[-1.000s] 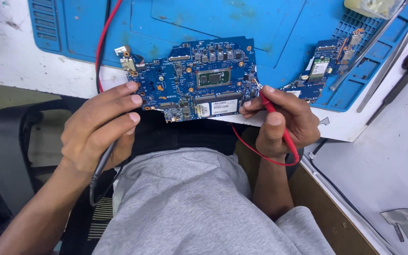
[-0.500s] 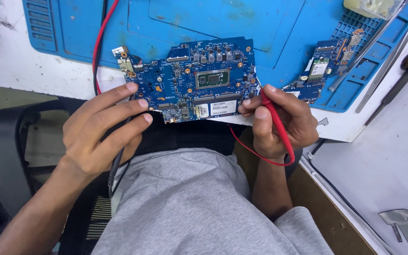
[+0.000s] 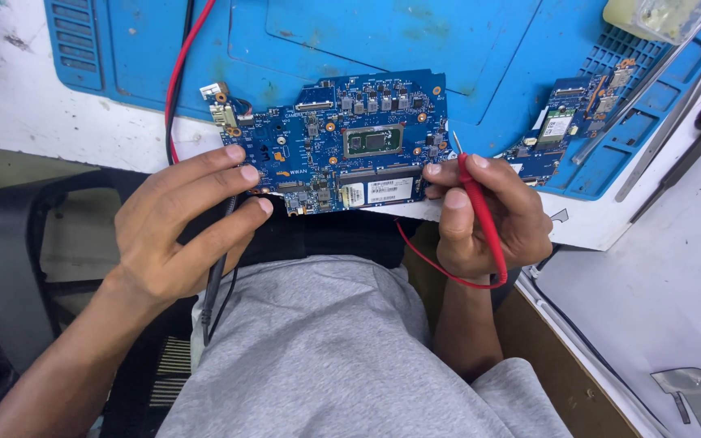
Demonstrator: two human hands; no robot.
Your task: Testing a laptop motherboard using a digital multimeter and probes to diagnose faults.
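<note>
Here the right hand (image 3: 484,215) has its grip clamped on a red probe (image 3: 480,212), thumb and fingers wrapped round the shaft, the metal tip pointing up at the right edge of the blue circuit board (image 3: 342,142). The left hand (image 3: 180,223) has its grip closed on a black probe (image 3: 217,276) that runs down under the palm, the fingers stretched forward and touching the near left edge of the board. The board lies on a blue work mat (image 3: 415,40) at the near edge of the white counter (image 3: 58,122), partly overhanging toward the person's lap. A red lead (image 3: 178,73) and a black one beside it cross the mat on the far left, and the red lead loops below the right hand. On the board, a dark square chip (image 3: 373,140) sits near the middle, and a white rectangular label (image 3: 389,191) sits along the near edge just beside the right thumb. To the right, a smaller blue board (image 3: 565,134) rests on the mat's ridged tray section, well apart from the hands. A yellowish container (image 3: 659,18) stands at the far right corner.
</note>
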